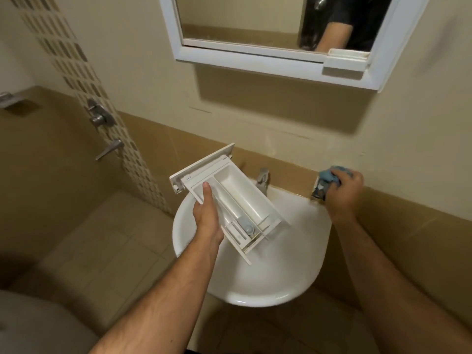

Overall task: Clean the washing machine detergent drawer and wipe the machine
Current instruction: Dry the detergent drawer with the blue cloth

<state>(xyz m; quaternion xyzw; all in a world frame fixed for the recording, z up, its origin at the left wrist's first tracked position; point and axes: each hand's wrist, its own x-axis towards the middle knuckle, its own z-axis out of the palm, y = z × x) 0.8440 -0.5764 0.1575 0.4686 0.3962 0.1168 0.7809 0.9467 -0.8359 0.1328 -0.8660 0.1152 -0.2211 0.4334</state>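
Right now I have both hands up over the white sink (268,284), which I'll use as my anchor. My left hand (207,215) grips the white detergent drawer (229,198) along its left side — the thumb lies straight over the rim into the nearest compartment, while the other fingers are hidden underneath, so I can't say how they curl. I see the drawer held in the air above the left half of the sink, tilted, its flat front panel pointing up and away toward the wall behind the sink and its open back end hanging over the basin. Inside it I can make out a long, deep compartment on the right and a small grey cap near the back end.

My right hand (342,190) is at the sink's far right edge, fingers clenched round a bunched blue cloth (332,176). It sits just over a small dark object on the ledge there — too blurred for me to name. I can see the chrome faucet (263,181) at the back of the sink, between my two hands, touched by neither.
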